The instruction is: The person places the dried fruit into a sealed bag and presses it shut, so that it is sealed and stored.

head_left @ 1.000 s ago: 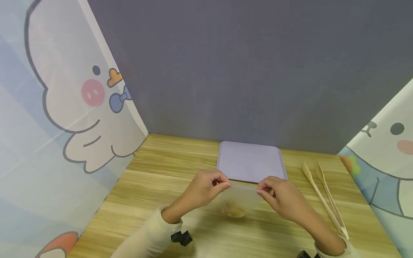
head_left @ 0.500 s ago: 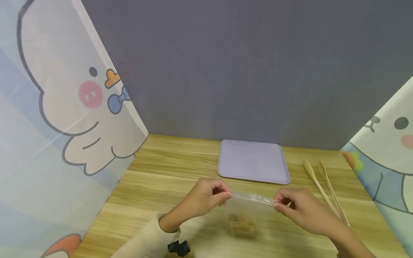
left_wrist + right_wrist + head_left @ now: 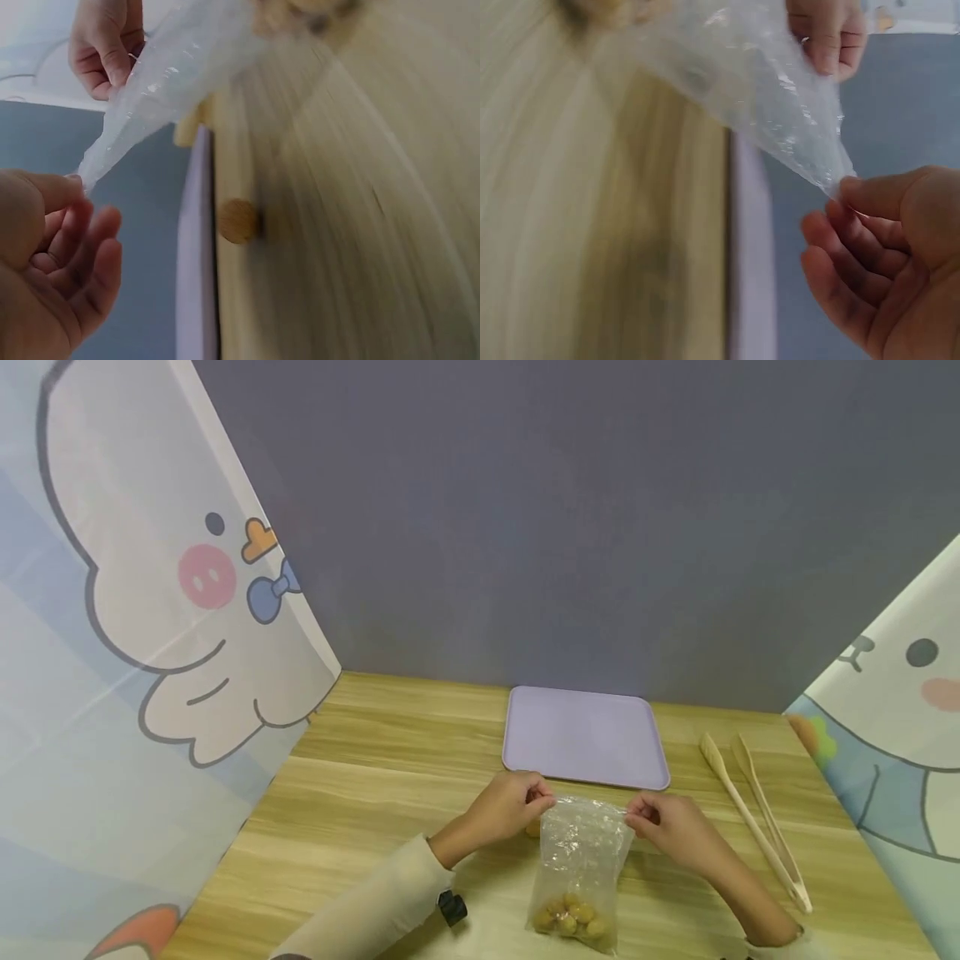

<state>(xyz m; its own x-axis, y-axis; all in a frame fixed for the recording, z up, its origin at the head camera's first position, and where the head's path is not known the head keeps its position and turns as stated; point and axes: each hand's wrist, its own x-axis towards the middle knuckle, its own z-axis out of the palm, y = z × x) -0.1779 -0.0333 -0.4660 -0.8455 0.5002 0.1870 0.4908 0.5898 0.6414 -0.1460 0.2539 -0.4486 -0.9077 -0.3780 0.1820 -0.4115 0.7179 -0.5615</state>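
A clear plastic zip bag (image 3: 581, 852) hangs by its top edge between both hands, with several round, brown, walnut-like things (image 3: 567, 924) gathered at its bottom. My left hand (image 3: 513, 808) pinches the bag's left top corner between thumb and forefinger. At the opposite top corner, my right hand (image 3: 675, 831) pinches it the same way. One more round brown thing (image 3: 238, 220) sits on the table; in the head view it is mostly hidden behind my left hand. Whether the bag's mouth is sealed I cannot tell.
A lilac tray (image 3: 585, 737) lies at the back of the wooden table (image 3: 360, 785), beyond the hands. Wooden tongs (image 3: 757, 822) lie to the right. A grey panel (image 3: 525, 527) stands behind, with cartoon-printed sheets at both sides.
Half a second ago the hands were farther apart; they have drawn closer together. The bag was blurred and now hangs lengthwise toward me. A round brown thing now shows beside my left hand.
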